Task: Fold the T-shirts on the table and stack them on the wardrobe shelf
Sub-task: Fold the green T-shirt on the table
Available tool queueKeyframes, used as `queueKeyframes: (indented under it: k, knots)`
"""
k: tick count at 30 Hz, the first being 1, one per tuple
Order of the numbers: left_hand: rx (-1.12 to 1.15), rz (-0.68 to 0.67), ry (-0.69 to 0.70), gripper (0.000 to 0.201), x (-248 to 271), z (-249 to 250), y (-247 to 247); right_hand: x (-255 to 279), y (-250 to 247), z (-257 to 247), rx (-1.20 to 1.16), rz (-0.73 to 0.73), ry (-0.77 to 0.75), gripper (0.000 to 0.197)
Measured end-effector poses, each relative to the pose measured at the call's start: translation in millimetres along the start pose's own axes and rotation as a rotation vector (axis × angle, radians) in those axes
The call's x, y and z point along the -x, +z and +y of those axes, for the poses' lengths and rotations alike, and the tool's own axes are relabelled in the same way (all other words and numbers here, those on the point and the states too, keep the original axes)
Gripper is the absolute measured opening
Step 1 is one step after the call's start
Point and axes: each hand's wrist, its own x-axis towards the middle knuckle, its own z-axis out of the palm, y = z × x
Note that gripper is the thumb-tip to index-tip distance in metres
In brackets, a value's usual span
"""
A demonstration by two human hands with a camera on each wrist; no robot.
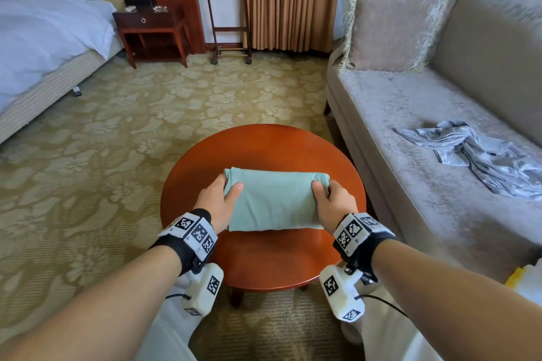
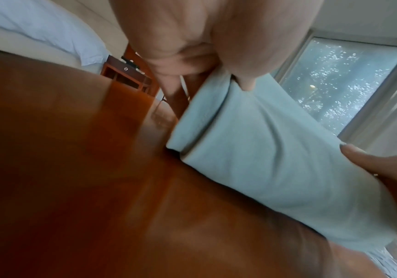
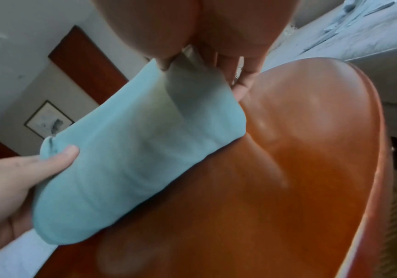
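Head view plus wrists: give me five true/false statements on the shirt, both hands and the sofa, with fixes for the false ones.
1. The teal T-shirt is folded into a compact bundle over the round table. True.
2. Only the left hand holds the shirt. False: the right hand grips the opposite end too.
3. Each hand has its thumb on top of the fabric. True.
4. A second folded shirt lies on the table beside the teal one. False: the table shows no other shirt.
5. The grey garment on the sofa is neatly folded. False: it lies crumpled on the seat.
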Motion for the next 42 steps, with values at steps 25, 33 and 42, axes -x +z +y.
queueKeyframes:
  k: [25, 33, 42]
  knots:
    - [-0.358, -0.207, -0.502, 0.101, -32.1, 5.3, 14.2, -17.8, 8.1, -15.0, 0.239, -0.226, 0.314, 0.036]
    - [-0.276, -0.255, -0.573, 0.113, -27.1, 6.5, 14.2, -10.1, 8.3, -23.3, 0.233, -0.346, 0.351, 0.047]
    - [-0.036, -0.199, -0.623, 0.124, -15.4, 20.1, 14.8, 8.8, -20.3, -21.8, 0.142, -0.578, 0.324, 0.023]
